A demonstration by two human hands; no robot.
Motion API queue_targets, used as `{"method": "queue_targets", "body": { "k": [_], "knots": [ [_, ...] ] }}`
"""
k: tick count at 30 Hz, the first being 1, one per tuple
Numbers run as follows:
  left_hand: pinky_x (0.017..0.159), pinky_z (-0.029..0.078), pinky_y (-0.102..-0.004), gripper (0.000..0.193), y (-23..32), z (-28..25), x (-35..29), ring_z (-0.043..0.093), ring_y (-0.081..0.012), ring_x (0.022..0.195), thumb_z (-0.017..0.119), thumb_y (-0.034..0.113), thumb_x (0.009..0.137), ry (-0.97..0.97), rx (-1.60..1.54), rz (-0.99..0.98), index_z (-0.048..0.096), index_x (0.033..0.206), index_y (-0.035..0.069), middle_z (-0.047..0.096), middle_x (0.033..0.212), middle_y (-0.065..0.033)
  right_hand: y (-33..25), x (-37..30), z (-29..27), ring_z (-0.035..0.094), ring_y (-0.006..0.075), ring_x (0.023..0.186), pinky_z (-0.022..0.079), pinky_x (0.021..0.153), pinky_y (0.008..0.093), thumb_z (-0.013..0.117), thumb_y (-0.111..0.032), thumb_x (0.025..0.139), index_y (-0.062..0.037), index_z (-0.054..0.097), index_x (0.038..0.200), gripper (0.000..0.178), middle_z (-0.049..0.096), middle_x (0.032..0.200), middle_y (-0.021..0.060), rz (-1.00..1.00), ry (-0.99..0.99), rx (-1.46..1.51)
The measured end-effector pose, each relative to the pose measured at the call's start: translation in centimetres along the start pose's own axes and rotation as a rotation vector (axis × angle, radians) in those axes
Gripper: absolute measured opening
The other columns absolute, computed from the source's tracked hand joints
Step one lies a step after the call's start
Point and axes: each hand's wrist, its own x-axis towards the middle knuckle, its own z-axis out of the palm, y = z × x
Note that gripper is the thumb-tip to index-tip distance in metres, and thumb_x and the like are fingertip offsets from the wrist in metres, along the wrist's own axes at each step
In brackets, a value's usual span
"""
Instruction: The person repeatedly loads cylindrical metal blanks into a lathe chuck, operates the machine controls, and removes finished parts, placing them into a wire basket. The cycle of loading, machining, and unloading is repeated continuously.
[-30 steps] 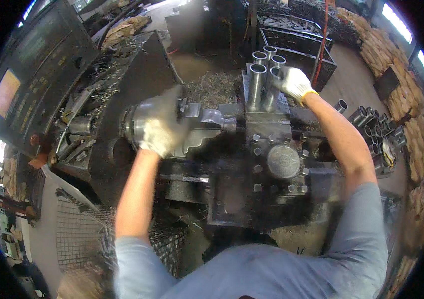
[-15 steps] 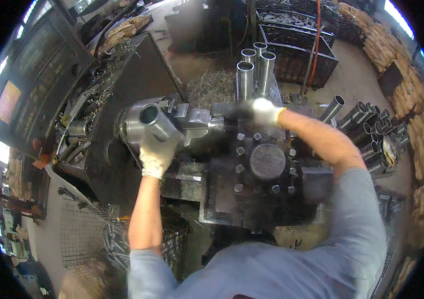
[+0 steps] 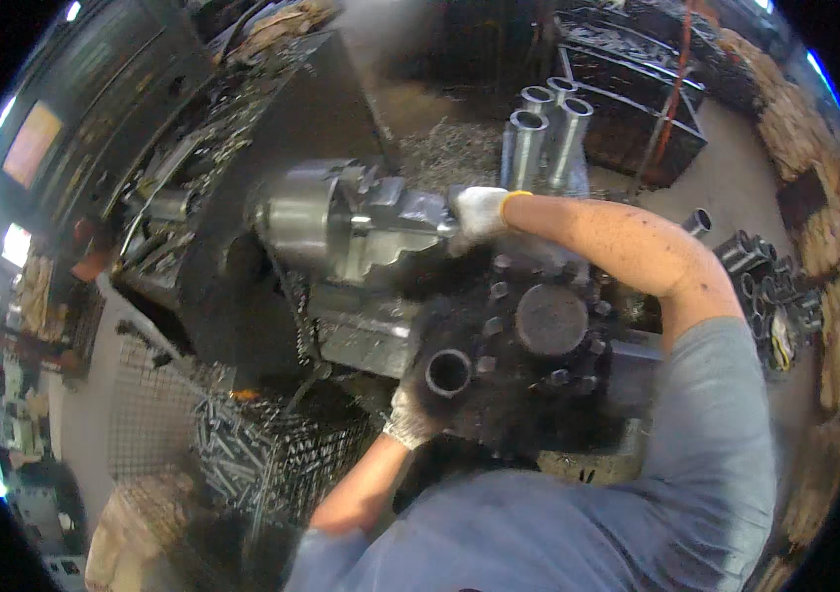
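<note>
My left hand (image 3: 410, 418), in a pale glove, is closed on a metal tube (image 3: 448, 374) at the near left side of the dark tool post (image 3: 552, 321). The tube's round mouth faces up; its lower part is dark and blurred. Farther off, my right hand (image 3: 480, 212), also gloved, is curled at the right end of the lathe chuck jaws (image 3: 418, 209). What its fingers grip is hidden. The shiny chuck (image 3: 306, 217) lies to the left of that hand.
Several bright tubes (image 3: 528, 148) stand upright behind the tool post. More tubes (image 3: 760, 286) are stacked at the right. Metal shavings (image 3: 454, 148) lie beyond the chuck. A wire basket (image 3: 311, 459) is at the lower left, near a heap of small metal pieces (image 3: 227, 444). Dark bins stand at the back.
My left hand has carried the tube from in front of the chuck rightward and nearer to my body. My right hand has moved left to the chuck jaws. The view has shifted.
</note>
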Motion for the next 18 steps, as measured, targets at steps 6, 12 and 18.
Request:
{"method": "queue_targets", "body": {
  "k": [6, 12, 18],
  "knots": [
    [0.092, 0.059, -0.0466, 0.047, -4.9, -5.3, 0.3, 0.072, -0.0384, 0.112, 0.069, 0.029, 0.093, -0.05, 0.441, -0.5, 0.062, 0.135, 0.008, 0.071, 0.124, -0.0242, 2.9, 4.2, -0.8, 0.076, 0.0295, 0.083, 0.066, 0.07, 0.0423, 0.087, -0.024, 0.081, 0.0005, 0.076, 0.106, 0.037, 0.077, 0.103, 0.0172, 0.11, -0.41, 0.633],
    [0.091, 0.059, -0.0497, 0.039, -13.0, -4.4, 10.6, 0.071, -0.0417, 0.108, 0.063, 0.021, 0.093, -0.039, 0.764, -0.033, 0.071, 0.128, 0.004, 0.073, 0.122, -0.0209, 0.8, 3.4, 1.3, 0.078, 0.0225, 0.081, 0.061, 0.067, 0.0414, 0.083, -0.035, 0.078, -0.0006, 0.077, 0.096, 0.04, 0.078, 0.09, 0.015, 0.175, -0.167, -0.022],
    [0.105, 0.054, -0.0471, 0.074, -4.0, -5.2, 1.7, 0.064, -0.0386, 0.125, 0.078, 0.011, 0.08, 0.207, 0.173, 0.436, 0.05, 0.148, 0.0, 0.064, 0.137, -0.022, 0.2, 1.8, 3.0, 0.072, 0.04, 0.105, 0.058, 0.085, 0.0486, 0.082, -0.032, 0.08, -0.0034, 0.051, 0.14, 0.073, 0.073, 0.117, 0.0258, 0.124, 0.026, -0.125]
  ]
}}
